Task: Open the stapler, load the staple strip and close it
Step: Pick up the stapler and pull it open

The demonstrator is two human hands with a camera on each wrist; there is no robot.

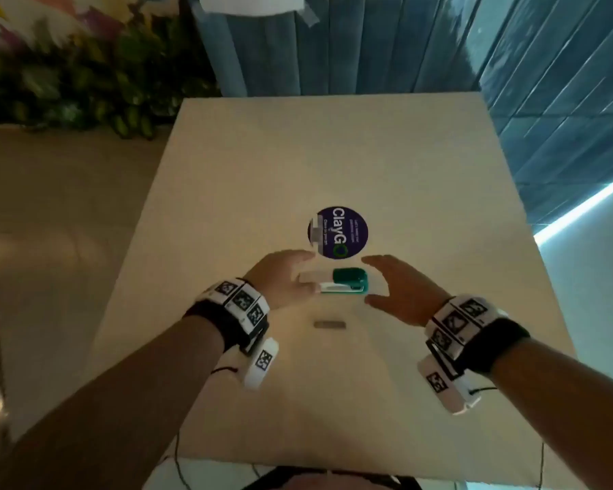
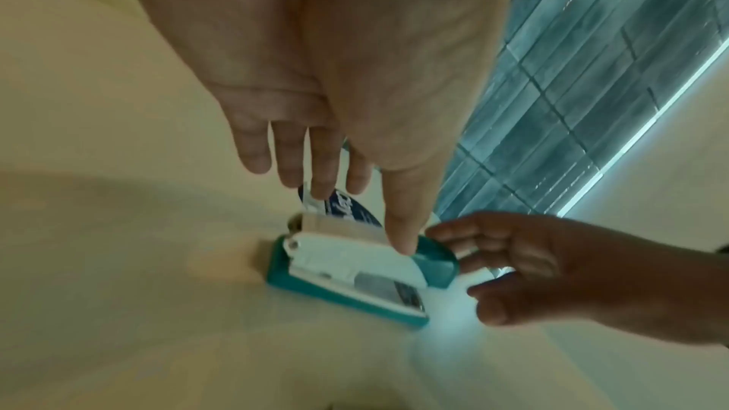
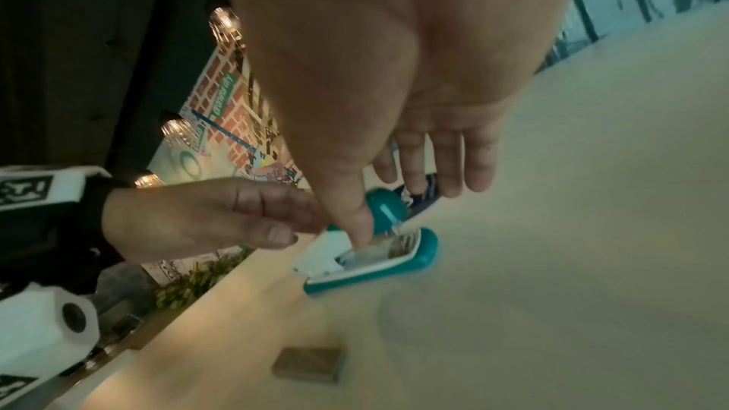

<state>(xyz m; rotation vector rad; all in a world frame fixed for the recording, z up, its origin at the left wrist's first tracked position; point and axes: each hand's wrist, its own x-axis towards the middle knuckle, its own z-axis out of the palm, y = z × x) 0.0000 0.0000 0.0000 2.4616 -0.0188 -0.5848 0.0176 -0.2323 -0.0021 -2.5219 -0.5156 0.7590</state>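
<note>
A teal and white stapler lies on the beige table, just near of a round dark sticker. Its teal cap stands raised above the white body and the teal base. My left hand is at the stapler's left end with its fingers straight and its thumb pointing down onto the white body. At the right end my right hand brackets the teal cap, fingers spread; I cannot tell if it touches. A grey staple strip lies alone nearer to me.
The round "ClayGo" sticker is stuck flat to the table, with a small pale object at its left edge. Green plants stand beyond the far left corner. A blue panelled wall runs along the right.
</note>
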